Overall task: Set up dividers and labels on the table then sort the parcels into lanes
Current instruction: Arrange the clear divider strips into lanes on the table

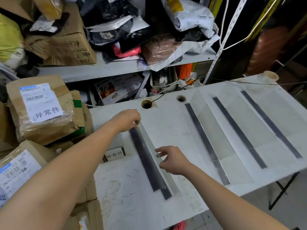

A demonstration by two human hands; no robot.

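While both hands work on the leftmost divider point(150, 161), the white tabletop point(166, 123) fills the centre and right of the frame. This divider is a clear plastic sheet on a dark base strip, running from the centre of the frame down toward the lower centre. The left hand point(127, 120) pinches the far end of the divider, its grip closed on the top edge. The right hand point(172, 161) sits at the middle of the divider with fingers spread; its fingertips point(157, 155) touch the clear sheet, and the grip is loose rather than clamped around it.

Three more dividers stand to the right, roughly parallel and well apart: one at centre right point(207, 143), one further right point(239, 131), and one at the right edge point(270, 123). A small label point(114, 154) with printed characters stands on the tabletop just left of the held divider, near its middle.

Parcels occupy the left of the frame, off the tabletop: a taped cardboard parcel point(41, 110) with a paper sheet at centre left, and another parcel point(18, 171) at lower left. A shelf point(103, 67) across the top of the frame carries more boxes and bags. Two round holes in the tabletop lie near its far edge, the left one point(146, 104) with a cable through it.
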